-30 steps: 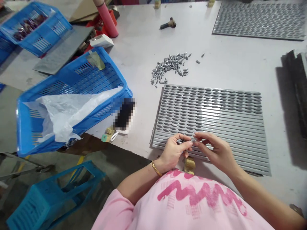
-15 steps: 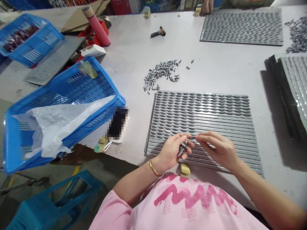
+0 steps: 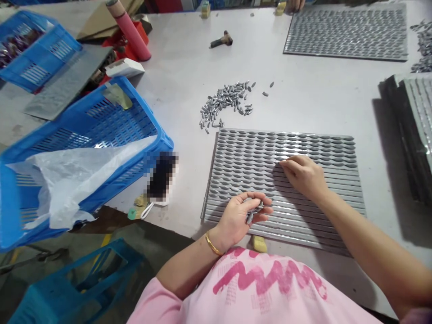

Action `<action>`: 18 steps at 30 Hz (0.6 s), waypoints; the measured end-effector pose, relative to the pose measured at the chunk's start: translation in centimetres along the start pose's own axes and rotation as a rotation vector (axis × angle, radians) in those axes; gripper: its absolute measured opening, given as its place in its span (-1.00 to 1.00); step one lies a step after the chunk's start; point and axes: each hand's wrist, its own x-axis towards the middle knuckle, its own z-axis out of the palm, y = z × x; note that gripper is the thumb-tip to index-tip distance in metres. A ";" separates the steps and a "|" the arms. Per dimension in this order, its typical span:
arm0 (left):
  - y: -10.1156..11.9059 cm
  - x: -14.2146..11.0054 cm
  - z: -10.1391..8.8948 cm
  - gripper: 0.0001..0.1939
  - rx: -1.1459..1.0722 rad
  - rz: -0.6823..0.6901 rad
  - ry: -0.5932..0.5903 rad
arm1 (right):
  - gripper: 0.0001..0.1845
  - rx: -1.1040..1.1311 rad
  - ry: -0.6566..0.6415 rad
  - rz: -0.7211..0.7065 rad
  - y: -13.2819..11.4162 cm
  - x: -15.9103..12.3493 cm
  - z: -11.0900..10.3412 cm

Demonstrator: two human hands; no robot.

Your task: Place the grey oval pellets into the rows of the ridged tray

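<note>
My left hand (image 3: pixel 236 218) is palm up over the front left of a ridged grey board (image 3: pixel 300 225), its fingers curled around several small grey oval pieces (image 3: pixel 249 218). Grey oval pieces of the same kind lie end to end along the board's back grooves and left part. Bare grooves run across its front and right. My right hand (image 3: pixel 305 176) touches down near the board's middle, thumb and fingertips pinched at the end of a row of pieces. Whatever is between those fingertips is hidden.
Behind the board lies a loose pile of grey pieces (image 3: pixel 224 101), with a short dark-handled tool (image 3: pixel 221 40) farther back. A blue crate (image 3: pixel 135 166) and a blurred phone (image 3: pixel 162 175) are left. At right stand stacked boards (image 3: pixel 413 135). Another person's hand (image 3: pixel 295 5) is near a filled board (image 3: pixel 344 33).
My right hand has left my left fingertips and moved away from me onto the board's middle. My left hand has drawn slightly back, still holding its pieces.
</note>
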 end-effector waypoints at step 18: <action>-0.1 0.4 -0.1 -0.61 -0.190 0.000 -0.018 | -0.76 -0.048 -0.069 0.013 -2.0 0.3 -2.2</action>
